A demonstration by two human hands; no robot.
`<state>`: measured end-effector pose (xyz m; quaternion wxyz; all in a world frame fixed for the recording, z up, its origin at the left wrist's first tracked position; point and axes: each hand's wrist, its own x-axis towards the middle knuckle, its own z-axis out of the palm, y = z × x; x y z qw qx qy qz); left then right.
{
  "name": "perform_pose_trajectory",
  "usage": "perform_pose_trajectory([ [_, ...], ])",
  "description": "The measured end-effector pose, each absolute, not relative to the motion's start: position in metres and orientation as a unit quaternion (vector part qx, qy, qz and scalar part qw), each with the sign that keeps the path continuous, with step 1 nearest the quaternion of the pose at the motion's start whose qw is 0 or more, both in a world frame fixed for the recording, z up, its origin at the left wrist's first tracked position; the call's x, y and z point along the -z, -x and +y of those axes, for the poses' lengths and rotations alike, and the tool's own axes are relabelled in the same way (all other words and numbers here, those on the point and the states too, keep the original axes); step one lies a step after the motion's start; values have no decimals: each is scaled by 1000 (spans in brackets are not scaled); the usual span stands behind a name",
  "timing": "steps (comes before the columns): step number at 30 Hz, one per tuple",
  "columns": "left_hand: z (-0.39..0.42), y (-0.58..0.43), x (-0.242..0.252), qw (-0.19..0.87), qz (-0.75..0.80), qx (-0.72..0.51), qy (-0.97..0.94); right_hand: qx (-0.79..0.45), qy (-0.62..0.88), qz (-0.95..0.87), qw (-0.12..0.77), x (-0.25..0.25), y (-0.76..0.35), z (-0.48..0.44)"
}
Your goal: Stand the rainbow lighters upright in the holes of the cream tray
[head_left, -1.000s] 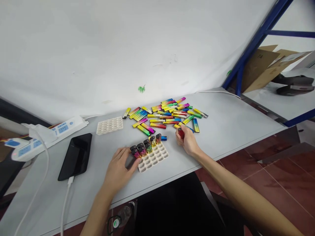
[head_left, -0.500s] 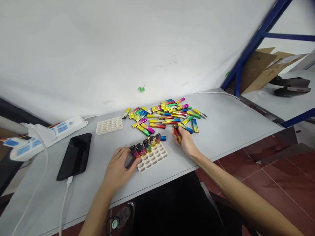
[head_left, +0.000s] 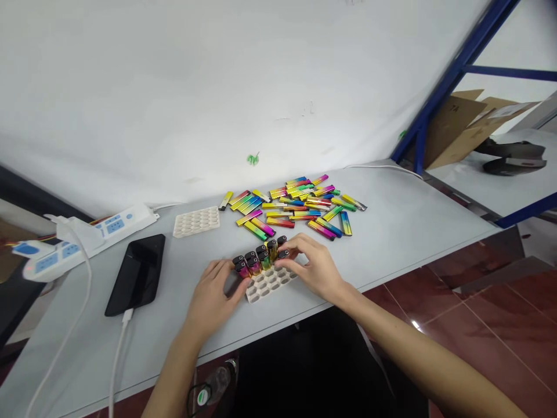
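Observation:
Several metallic, rainbow-coloured lighters (head_left: 253, 265) with black tops stand upright in the left and back cells of a white honeycomb tray (head_left: 271, 284). My left hand (head_left: 212, 297) is curved around the tray's left end, thumb at the front and fingers behind. At the tray's right part, my right hand (head_left: 317, 268) pinches a lighter (head_left: 284, 254) upright between thumb and fingers. Its lower body is mostly hidden, so I cannot tell whether it sits in a cell. Behind the tray lies a loose pile of lighters (head_left: 300, 215).
A second white honeycomb tray (head_left: 197, 222) lies at the back left. Left of it are a black phone (head_left: 136, 276) on a white charging cable (head_left: 117, 354) and a white power strip (head_left: 115, 229). A white wall (head_left: 217, 104) rises behind the table (head_left: 391, 232).
My right hand has moved left from beside the pile to the tray, bringing a lighter. My left hand stays at the tray's left end.

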<state>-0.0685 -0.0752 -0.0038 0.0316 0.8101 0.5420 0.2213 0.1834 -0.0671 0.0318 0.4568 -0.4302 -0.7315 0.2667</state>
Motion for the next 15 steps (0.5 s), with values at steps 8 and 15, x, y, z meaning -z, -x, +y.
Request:
perform_pose_trajectory([
  [8,-75,68,5,26,533,-238,-812,-202,496,-762,364,-21,-175,-65],
  [15,-75,68,4,43,538,-241,-807,-167,537,-754,339,-19,-175,-68],
])
